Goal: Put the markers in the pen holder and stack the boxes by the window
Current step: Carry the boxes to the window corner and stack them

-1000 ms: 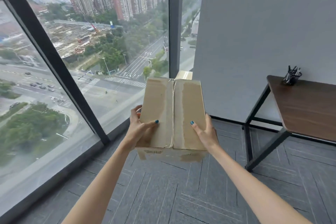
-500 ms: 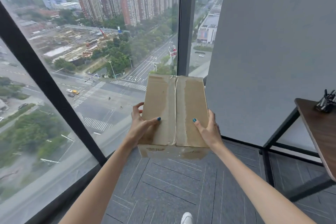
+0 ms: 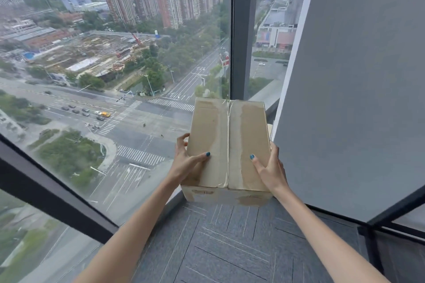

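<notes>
I see the cardboard box point(image 3: 227, 145) carried between both hands: the left hand point(image 3: 184, 163) clasps its left side and the right hand point(image 3: 269, 167) its right, thumbs lying on top. The box sits before the corner where the window point(image 3: 115, 76) meets the grey wall point(image 3: 356, 99).

Second box point(image 3: 269, 130) mostly hidden behind held box point(image 3: 227, 145).

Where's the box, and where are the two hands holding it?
cardboard box point(image 3: 228, 145): head view, on the taped seam along its top.
left hand point(image 3: 185, 164): head view, on the back of the hand.
right hand point(image 3: 270, 169): head view, on the back of the hand.
</notes>
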Tool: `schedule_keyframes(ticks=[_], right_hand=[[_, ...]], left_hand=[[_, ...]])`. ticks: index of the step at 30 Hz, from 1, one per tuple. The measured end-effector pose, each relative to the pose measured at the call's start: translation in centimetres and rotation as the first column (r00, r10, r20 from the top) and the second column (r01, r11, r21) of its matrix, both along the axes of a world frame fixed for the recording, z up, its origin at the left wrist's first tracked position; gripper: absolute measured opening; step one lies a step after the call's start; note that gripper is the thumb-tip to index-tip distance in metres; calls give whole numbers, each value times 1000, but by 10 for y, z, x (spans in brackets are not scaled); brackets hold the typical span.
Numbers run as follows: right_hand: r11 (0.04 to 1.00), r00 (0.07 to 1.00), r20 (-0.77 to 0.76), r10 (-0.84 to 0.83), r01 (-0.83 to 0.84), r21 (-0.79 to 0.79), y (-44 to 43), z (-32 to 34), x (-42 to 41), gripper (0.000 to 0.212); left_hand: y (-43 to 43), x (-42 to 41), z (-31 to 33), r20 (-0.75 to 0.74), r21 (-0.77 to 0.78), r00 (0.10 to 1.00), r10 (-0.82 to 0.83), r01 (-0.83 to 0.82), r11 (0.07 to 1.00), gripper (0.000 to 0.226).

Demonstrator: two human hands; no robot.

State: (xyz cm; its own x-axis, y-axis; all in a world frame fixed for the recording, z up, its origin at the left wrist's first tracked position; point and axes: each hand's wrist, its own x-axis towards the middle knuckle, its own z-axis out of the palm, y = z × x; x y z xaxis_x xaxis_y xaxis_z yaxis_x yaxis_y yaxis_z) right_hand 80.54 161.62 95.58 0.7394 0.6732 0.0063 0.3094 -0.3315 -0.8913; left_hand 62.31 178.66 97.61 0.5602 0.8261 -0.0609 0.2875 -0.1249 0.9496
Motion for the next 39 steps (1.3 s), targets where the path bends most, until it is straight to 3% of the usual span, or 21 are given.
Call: schedule_keyframes(ticks=[7,15,25,30,39], right_hand=[[995,996,-13,-94,94,27,111,-27,72,70],[969,971,6,-241,241,-63,223,-60,153,74],[946,952,11,-306,306,-112,297,-106,246,74],[946,950,41,-309,311,-94,331,-168,309,71],[947,947,18,-320,320,22,368,-349,408,68]], left_hand=[[122,86,-16,-12,-46,994,-104,103,994,80],[265,199,-57,-12,-90,955,-297,295,951,73],[345,310,-108,-46,-118,940,-339,332,936,73],[379,375,-175,-49,-79,945,-323,319,944,74],[419,478,-352,-9,-36,927,-375,375,926,74]])
